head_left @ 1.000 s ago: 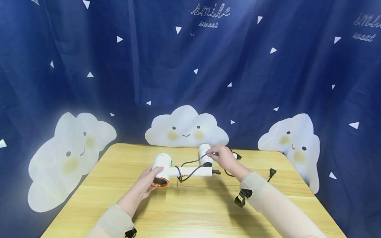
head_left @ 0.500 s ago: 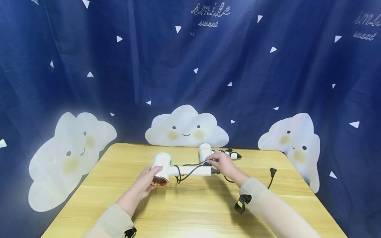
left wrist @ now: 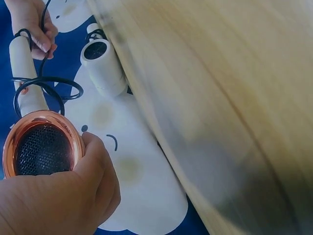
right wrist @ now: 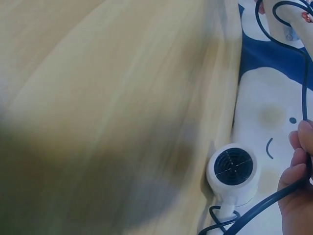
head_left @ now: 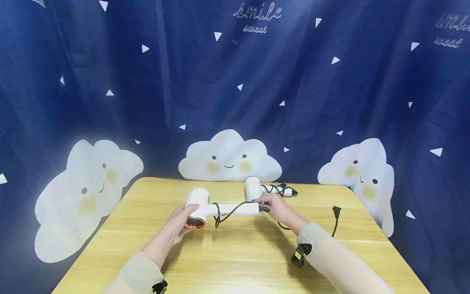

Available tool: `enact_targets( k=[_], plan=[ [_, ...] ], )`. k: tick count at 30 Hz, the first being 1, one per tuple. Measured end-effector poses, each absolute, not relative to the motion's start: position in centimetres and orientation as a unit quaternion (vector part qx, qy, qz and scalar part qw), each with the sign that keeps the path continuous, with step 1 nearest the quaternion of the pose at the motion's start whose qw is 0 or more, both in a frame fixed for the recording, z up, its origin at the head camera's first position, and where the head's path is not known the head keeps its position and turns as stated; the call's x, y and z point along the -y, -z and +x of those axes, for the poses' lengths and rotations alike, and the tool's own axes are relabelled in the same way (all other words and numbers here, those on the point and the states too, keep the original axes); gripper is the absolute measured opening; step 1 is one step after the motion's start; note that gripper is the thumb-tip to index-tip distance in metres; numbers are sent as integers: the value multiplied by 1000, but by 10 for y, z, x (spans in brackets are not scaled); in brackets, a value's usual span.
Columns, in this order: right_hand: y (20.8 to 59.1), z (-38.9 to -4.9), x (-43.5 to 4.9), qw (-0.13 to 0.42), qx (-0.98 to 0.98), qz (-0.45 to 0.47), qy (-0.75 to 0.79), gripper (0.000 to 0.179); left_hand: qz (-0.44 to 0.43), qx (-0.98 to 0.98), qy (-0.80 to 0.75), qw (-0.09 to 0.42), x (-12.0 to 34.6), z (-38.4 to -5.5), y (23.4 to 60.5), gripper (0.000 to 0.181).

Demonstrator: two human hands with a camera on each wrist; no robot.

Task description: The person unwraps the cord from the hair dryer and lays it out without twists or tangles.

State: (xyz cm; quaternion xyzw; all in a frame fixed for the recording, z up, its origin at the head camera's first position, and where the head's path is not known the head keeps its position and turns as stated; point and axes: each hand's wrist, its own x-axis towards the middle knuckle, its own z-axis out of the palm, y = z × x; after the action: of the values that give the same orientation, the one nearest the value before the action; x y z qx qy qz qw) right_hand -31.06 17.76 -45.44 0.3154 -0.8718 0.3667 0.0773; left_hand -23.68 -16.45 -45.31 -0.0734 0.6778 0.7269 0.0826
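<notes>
A white hair dryer [head_left: 235,209] with a copper-coloured ring at its mouth is held above the table, its handle pointing right. My left hand [head_left: 180,222] grips it round the barrel, thumb on the near side. In the left wrist view the mesh-covered mouth [left wrist: 44,149] faces the camera. The black cord [left wrist: 49,81] loops round the handle. My right hand [head_left: 277,207] pinches that cord near the handle's end; in the right wrist view the cord [right wrist: 305,88] runs through the curled fingers [right wrist: 298,171].
Behind, near the table's back edge, lies a second white hair dryer [head_left: 253,187], its cord wound round its handle. A black plug [head_left: 336,211] on a cord lies at the right of the wooden table [head_left: 220,261]. A blue curtain with clouds [head_left: 229,157] hangs behind.
My right hand has moved down with the cord, from in front of the second dryer to the end of the held dryer's handle. My left hand has stayed nearly still.
</notes>
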Motion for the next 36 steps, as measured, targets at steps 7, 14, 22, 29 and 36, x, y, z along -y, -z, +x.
enact_targets(
  k=[7,14,22,29,36],
  plan=[
    [464,-304,-178,79,876,307,-363,15,-84,-669,-734,78,167,-237,454,66],
    [465,-299,-174,71,872,314,-370,5,-84,-667,-737,76,171,-237,455,66],
    [463,-292,-175,60,866,318,-380,5,-91,-664,-738,73,174,-238,456,63],
    [460,-286,-180,47,864,316,-390,8,-95,-663,-739,69,178,-238,455,64],
    [454,-278,-182,45,858,335,-388,11,-95,-657,-745,67,179,-237,453,62]
  ],
)
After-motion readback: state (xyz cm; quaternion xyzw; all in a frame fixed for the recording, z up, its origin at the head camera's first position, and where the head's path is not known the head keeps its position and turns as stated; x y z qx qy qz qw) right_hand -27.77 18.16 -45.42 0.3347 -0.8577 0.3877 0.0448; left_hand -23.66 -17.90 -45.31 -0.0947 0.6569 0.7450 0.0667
